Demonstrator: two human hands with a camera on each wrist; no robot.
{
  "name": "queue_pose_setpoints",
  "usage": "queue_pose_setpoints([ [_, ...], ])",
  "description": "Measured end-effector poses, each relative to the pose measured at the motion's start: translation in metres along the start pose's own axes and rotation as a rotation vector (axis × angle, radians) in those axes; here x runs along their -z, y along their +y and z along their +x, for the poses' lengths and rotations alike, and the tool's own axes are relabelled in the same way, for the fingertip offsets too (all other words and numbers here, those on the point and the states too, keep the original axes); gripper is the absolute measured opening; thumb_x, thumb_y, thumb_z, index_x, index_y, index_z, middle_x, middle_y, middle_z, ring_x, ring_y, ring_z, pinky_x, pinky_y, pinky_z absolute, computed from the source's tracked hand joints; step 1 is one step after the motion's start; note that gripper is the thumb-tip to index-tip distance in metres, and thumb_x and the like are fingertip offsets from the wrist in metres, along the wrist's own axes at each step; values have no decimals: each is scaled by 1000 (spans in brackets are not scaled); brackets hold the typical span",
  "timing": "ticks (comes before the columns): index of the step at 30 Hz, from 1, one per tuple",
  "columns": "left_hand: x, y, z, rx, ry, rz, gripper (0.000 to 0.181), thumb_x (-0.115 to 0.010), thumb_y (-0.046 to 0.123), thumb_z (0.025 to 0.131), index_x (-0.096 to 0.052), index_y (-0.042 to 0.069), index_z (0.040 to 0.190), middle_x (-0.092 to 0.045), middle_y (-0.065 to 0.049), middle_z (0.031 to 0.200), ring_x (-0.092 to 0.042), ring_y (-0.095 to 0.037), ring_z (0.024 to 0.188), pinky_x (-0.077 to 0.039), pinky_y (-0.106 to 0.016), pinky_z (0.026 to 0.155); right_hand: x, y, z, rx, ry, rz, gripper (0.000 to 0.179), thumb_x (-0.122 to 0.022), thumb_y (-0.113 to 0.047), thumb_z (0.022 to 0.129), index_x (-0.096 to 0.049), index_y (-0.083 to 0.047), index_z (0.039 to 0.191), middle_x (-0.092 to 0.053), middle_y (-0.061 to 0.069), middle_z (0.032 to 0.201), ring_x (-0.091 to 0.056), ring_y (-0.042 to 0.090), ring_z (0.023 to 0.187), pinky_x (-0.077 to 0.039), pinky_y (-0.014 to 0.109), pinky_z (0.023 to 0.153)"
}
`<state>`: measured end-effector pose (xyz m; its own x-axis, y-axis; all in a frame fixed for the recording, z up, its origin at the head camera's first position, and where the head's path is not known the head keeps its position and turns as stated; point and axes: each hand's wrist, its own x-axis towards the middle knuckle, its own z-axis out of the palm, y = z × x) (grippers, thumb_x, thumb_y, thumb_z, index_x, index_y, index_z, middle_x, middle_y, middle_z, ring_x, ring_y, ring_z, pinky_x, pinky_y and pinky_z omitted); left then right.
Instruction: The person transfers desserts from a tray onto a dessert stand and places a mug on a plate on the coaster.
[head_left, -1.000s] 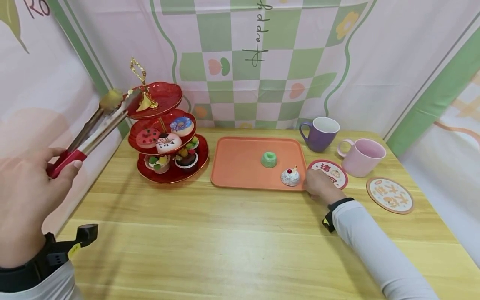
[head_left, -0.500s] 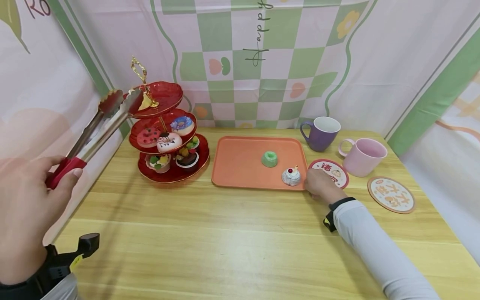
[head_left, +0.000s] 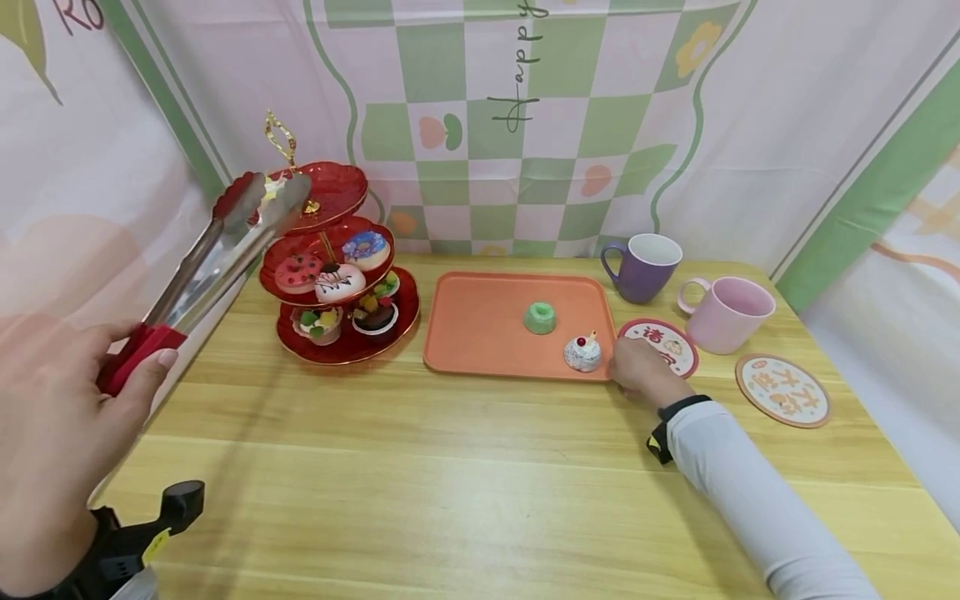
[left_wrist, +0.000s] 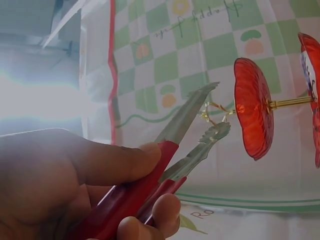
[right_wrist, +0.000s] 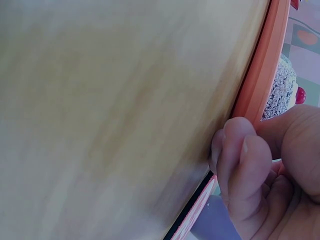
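My left hand (head_left: 82, 408) grips the red handles of a pair of metal tongs (head_left: 240, 242). The tong tips stand apart over the left side of the top tier of a red tiered stand (head_left: 341, 187), and a pale yellow patch shows between them. In the left wrist view the tongs (left_wrist: 187, 117) overlap the stand's gold handle (left_wrist: 216, 109). My right hand (head_left: 647, 367) holds the near right corner of an orange tray (head_left: 480, 333), fingers curled at its rim (right_wrist: 262, 70). A green ring-shaped cake (head_left: 539, 317) and a white speckled cake with a cherry (head_left: 582, 353) sit on the tray.
Toy doughnuts (head_left: 340, 283) lie on the stand's middle tier, cupcakes (head_left: 375, 318) on its bottom tier. Right of the tray are a purple mug (head_left: 643, 268), a pink mug (head_left: 729, 315), a red-rimmed coaster (head_left: 671, 343) and an orange-rimmed coaster (head_left: 782, 392). A printed cloth (head_left: 517, 133) hangs behind.
My left hand has brought the tongs right and slightly forward, so their tips now overlap the top tier further. My right hand has stayed at the tray's corner.
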<state>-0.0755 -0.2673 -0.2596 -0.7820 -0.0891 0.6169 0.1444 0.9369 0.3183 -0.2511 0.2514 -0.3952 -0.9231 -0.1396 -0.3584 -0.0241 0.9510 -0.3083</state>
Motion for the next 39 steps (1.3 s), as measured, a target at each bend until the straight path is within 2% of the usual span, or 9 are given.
queue_pose_setpoints([
  [5, 0, 6, -2, 67, -66, -22, 39, -67, 3, 82, -52, -8, 116, -54, -34, 88, -48, -39, 60, -28, -11, 43, 0, 0, -1, -3, 1, 4, 13, -47, -2, 90, -54, 6, 83, -55, 12, 65, -54, 15, 43, -43, 23, 41],
  [8, -1, 8, -3, 67, -86, -43, 37, -67, 7, 85, -52, -5, 116, -55, -31, 85, -47, -30, 56, -30, -15, 43, 1, 0, 0, -12, 0, 11, 12, -47, -2, 90, -53, 7, 87, -55, 13, 68, -55, 16, 43, -43, 23, 41],
  [12, -4, 11, -4, 43, -98, -80, 35, -67, 9, 85, -54, -2, 115, -57, -25, 79, -41, -11, 53, -32, -19, 43, 1, 0, 0, -15, 6, 7, 11, -48, -1, 90, -53, 8, 88, -54, 14, 71, -55, 16, 44, -44, 24, 41],
  [15, -7, 14, -5, 20, -96, -100, 34, -68, 8, 84, -56, -1, 114, -57, -19, 76, -38, -4, 52, -31, -19, 42, 0, 0, 0, -12, 13, 2, 10, -48, -1, 89, -53, 8, 88, -54, 15, 73, -56, 16, 44, -44, 24, 41],
  [20, -14, 18, -6, -39, -81, -107, 36, -71, 8, 81, -57, -1, 113, -57, -15, 72, -37, -8, 52, -30, -18, 43, -1, 0, -1, -1, 32, -8, 9, -48, 0, 88, -53, 6, 85, -53, 15, 74, -55, 16, 45, -44, 24, 41],
  [25, -19, 21, -6, -40, -90, -100, 38, -71, 9, 82, -56, -2, 115, -57, -17, 74, -40, -16, 52, -32, -23, 42, -1, 0, -2, 33, 53, -28, 10, -47, 1, 87, -52, 4, 79, -53, 15, 72, -55, 15, 44, -43, 24, 40],
  [28, -20, 23, -6, -72, -70, -101, 39, -72, 7, 80, -57, -3, 115, -58, -19, 75, -41, -21, 52, -32, -24, 41, -1, -1, -2, 30, 47, -27, 10, -48, 0, 87, -53, 4, 79, -53, 14, 71, -54, 15, 44, -43, 24, 41],
  [32, -26, 26, -5, -148, -48, -116, 40, -73, 5, 78, -58, -1, 114, -56, -12, 69, -39, -15, 50, -31, -21, 42, 0, -2, -3, 9, 40, -22, 10, -48, 0, 88, -53, 4, 80, -53, 15, 72, -54, 15, 44, -43, 23, 41],
  [39, -42, 31, -4, -225, -95, -118, 42, -76, 6, 75, -58, 1, 113, -54, -4, 66, -40, -12, 49, -32, -24, 43, -2, 0, -2, 2, 36, -8, 8, -49, 0, 88, -52, 3, 82, -52, 16, 74, -55, 16, 46, -43, 24, 41],
])
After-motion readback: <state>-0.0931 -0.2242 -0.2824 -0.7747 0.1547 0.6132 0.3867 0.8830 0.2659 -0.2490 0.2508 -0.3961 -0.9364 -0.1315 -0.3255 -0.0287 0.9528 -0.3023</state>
